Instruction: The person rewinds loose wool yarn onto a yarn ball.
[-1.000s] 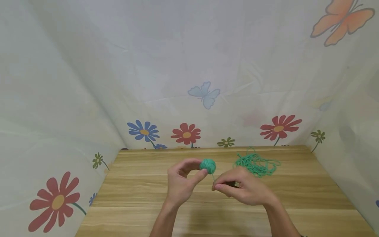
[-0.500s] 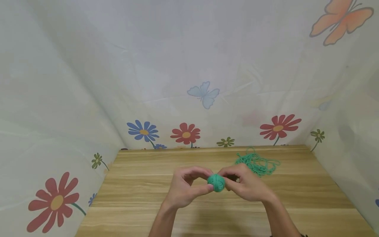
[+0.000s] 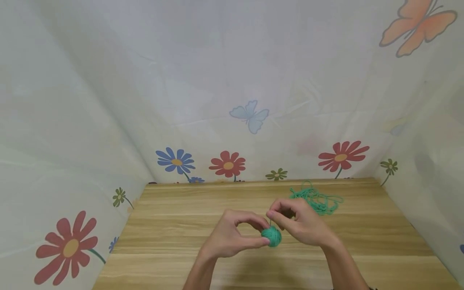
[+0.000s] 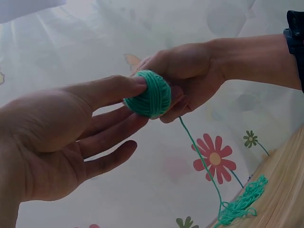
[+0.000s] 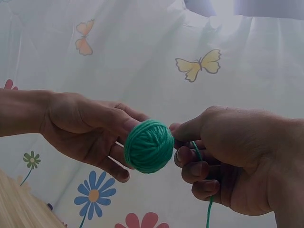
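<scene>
A small ball of green yarn (image 3: 272, 236) is held up above the wooden table, pinched between the thumb and fingers of my left hand (image 3: 235, 234). Just right of the ball, my right hand (image 3: 301, 221) pinches the yarn strand (image 5: 195, 149) between thumb and forefinger, and a short taut length runs from there to the ball. In the right wrist view the strand passes through the curled right fingers and hangs below them. From the right hand it drops to a loose heap of green yarn (image 4: 242, 202), also seen in the left wrist view.
The wooden table (image 3: 174, 225) carries the loose yarn heap at its back right. White cloth (image 3: 203, 72) printed with flowers and butterflies walls in the back and both sides. A dark band (image 4: 295, 47) circles the right wrist.
The yarn ball and my left hand have come nearer and to the right. My right hand has passed from the ball's near side round to its far side with the strand.
</scene>
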`<state>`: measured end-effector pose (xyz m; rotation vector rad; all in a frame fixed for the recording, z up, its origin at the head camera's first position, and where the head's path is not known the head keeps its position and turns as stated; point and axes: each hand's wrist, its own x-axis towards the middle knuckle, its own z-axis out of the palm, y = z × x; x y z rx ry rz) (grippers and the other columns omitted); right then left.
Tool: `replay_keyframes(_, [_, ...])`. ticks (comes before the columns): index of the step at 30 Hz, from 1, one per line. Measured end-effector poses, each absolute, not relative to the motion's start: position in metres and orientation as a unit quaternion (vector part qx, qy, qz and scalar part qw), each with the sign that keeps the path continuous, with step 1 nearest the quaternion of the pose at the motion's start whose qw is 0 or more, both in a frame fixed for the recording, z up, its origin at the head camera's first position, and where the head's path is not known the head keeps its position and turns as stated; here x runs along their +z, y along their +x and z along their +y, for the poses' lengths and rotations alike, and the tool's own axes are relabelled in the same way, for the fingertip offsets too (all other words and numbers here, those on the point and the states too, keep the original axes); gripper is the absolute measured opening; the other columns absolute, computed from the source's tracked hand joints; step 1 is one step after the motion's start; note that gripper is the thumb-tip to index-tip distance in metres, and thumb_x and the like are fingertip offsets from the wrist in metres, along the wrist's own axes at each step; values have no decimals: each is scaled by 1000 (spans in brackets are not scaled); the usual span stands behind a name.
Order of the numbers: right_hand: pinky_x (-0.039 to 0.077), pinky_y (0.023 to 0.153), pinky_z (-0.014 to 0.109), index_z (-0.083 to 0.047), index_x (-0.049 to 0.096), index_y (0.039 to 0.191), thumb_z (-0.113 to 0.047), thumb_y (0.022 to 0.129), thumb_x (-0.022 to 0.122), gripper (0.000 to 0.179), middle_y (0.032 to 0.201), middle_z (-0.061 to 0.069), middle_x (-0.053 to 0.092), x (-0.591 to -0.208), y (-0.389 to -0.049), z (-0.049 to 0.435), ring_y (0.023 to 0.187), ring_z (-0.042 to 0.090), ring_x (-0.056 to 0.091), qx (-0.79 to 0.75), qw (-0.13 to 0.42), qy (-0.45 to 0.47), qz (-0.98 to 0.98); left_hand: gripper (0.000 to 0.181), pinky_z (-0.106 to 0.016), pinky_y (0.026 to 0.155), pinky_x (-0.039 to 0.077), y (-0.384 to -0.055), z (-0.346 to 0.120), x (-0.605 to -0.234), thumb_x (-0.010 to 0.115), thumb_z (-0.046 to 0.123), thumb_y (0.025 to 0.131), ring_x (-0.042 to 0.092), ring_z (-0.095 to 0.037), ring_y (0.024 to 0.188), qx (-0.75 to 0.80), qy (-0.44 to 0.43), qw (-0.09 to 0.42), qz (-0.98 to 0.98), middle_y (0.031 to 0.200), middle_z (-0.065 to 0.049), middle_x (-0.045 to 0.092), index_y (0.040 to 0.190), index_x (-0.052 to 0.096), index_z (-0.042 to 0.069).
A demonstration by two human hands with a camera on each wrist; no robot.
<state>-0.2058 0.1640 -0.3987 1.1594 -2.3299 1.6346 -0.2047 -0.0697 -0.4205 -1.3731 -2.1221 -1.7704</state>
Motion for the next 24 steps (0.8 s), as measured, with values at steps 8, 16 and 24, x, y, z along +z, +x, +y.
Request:
replay_keyframes(8, [42, 44, 18, -12, 71, 93, 7, 101, 59, 24, 66, 0, 54, -398, -204, 165, 52, 9, 45, 546, 57, 403, -732, 20, -32, 82, 62, -207, -68, -423, 84, 18, 86, 72, -9, 86, -568, -373, 86, -728, 98, 6, 78, 105, 79, 13])
replay_keyframes(16, [43, 43, 18, -11, 72, 99, 20, 92, 60, 34, 66, 1, 54, -399, -205, 163, 55, 8, 47, 543, 77, 471, -691, 24, -40, 84, 62, -210, -69, -423, 84, 21, 86, 72, -13, 85, -593, -290, 187, -727, 97, 1, 79, 107, 79, 12])
replay_keyframes(24, [42, 46, 8, -8, 75, 102, 21, 88, 61, 35, 62, -1, 53, -389, -200, 159, 55, 0, 45, 501, 68, 558, -658, 25, -43, 83, 63, -209, -69, -421, 82, 6, 86, 73, -25, 85, -667, -271, 188, -667, 99, -12, 78, 110, 75, 2])
